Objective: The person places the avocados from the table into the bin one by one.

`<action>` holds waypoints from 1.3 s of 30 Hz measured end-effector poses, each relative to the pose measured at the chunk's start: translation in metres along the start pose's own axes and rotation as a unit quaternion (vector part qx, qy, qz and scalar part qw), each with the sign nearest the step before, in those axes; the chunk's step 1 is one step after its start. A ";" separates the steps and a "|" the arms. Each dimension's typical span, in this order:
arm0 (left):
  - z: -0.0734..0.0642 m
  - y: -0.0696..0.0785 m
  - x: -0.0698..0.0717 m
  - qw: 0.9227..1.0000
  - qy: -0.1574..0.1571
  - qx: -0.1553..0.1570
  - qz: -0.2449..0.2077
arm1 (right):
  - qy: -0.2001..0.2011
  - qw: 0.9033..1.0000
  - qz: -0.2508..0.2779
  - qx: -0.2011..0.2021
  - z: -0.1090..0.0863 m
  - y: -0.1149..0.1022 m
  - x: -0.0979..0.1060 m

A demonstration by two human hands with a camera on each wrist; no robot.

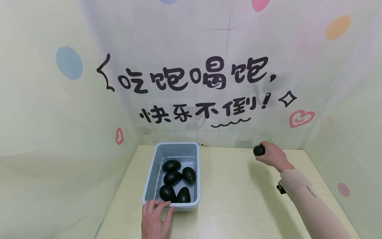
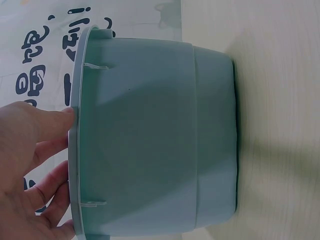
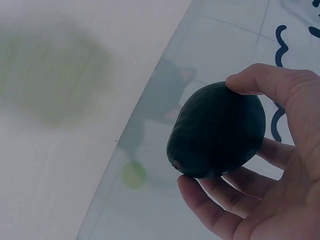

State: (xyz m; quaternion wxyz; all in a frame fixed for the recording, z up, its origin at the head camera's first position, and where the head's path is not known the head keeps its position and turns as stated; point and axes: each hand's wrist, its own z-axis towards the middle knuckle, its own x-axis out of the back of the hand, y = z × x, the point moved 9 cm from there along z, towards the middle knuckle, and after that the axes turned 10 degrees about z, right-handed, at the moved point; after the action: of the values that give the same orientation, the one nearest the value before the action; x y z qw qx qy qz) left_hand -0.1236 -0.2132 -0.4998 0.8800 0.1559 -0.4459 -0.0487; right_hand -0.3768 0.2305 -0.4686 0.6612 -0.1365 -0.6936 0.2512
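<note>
Near the back right of the table, my right hand [image 1: 273, 155] holds a dark avocado [image 1: 259, 150] up off the surface. In the right wrist view the thumb presses one side of the avocado [image 3: 217, 132] and the fingers curl under the other. My left hand [image 1: 156, 220] grips the near rim of a light blue plastic bin [image 1: 198, 179], fingers bent over the edge. Several more dark avocados [image 1: 172, 178] lie on the bin's floor. The left wrist view shows the bin's outer wall [image 2: 145, 135], with the thumb and fingertips at its rim.
The bin stands on the left part of a pale wooden table [image 1: 226, 186]. A printed backdrop [image 1: 191, 43] with black lettering rises behind the table and along its sides. A small black device [image 1: 280, 188] shows under the right wrist.
</note>
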 end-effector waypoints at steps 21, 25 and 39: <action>-0.001 -0.001 -0.002 1.000 -0.007 0.013 -0.002 | 0.019 0.998 0.042 0.052 -0.006 -0.051 -0.002; -0.002 0.000 0.000 1.000 -0.001 0.006 -0.003 | 0.028 0.996 0.054 0.072 -0.009 -0.062 -0.004; -0.001 0.001 0.001 1.000 -0.001 0.003 -0.003 | 0.023 0.988 0.080 0.129 -0.018 -0.109 -0.017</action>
State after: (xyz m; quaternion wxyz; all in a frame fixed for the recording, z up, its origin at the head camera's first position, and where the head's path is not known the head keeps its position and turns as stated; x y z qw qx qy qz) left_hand -0.1223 -0.2129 -0.4990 0.8789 0.1600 -0.4467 -0.0497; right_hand -0.3420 0.1330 -0.4254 0.6666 -0.1109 -0.6273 0.3870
